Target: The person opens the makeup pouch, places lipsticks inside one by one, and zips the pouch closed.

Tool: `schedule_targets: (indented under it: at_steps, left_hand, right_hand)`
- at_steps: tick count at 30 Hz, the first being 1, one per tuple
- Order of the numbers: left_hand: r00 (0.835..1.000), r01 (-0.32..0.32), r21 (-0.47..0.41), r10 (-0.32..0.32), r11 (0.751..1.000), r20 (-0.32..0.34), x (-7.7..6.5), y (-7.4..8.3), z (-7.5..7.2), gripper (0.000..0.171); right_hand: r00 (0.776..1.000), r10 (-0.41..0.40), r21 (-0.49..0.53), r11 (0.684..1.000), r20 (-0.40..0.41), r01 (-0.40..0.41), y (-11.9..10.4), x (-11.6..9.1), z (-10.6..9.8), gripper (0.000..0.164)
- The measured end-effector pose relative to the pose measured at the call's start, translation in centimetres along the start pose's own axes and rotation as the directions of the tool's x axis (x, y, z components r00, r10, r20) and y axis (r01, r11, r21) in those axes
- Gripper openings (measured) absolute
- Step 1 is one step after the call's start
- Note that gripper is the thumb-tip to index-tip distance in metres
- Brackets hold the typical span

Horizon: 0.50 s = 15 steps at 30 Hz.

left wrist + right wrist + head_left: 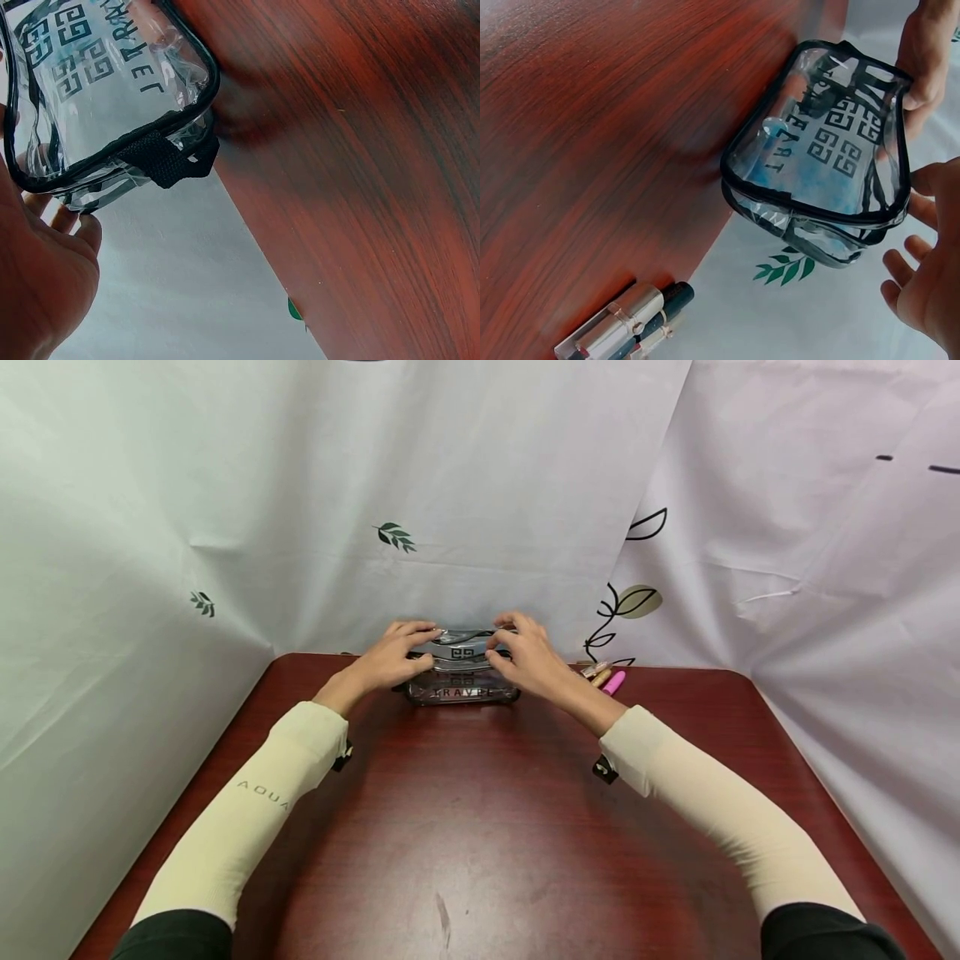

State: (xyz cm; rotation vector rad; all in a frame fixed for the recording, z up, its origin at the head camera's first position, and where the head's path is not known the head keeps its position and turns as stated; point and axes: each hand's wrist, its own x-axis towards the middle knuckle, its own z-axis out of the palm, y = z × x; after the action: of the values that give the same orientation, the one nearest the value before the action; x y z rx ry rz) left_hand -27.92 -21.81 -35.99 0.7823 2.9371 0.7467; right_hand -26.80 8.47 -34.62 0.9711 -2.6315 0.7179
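Observation:
A clear plastic travel pouch [462,687] with black piping, black square logos and the word TRAVEL stands at the back of the table. My left hand [390,653] holds its upper rim at the left end, thumb on the near side and fingers behind. At the opposite end, my right hand [527,652] pinches the rim between thumb and index finger, the other fingers spread behind it. In the left wrist view a black fabric tab [166,156] sticks out from the pouch's side. The left fingertips are partly hidden behind the plastic.
Right of the pouch lie a pink tube [614,683], a gold tube [602,677] and other small cosmetics [634,319] near the back edge. The dark red wooden table [480,827] meets a white curtain [480,485] with leaf prints behind and at both sides.

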Motion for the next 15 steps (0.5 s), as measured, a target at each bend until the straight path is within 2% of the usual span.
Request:
schedule_targets:
  at_steps: [7, 15]
  left_hand:
    - [1.0, 0.009, -0.011, -0.009, 1.0, 0.009, -0.03, -0.08, 0.1, 0.07]
    - [1.0, 0.013, -0.012, -0.012, 1.0, 0.016, 0.02, -0.14, 0.06, 0.07]
  right_hand:
    - [1.0, 0.01, 0.013, 1.0, 0.014, -0.01, 0.51, -0.38, -0.29, 0.025]
    - [1.0, -0.014, 0.01, 1.0, 0.003, 0.014, 0.73, -0.6, -0.79, 0.028]
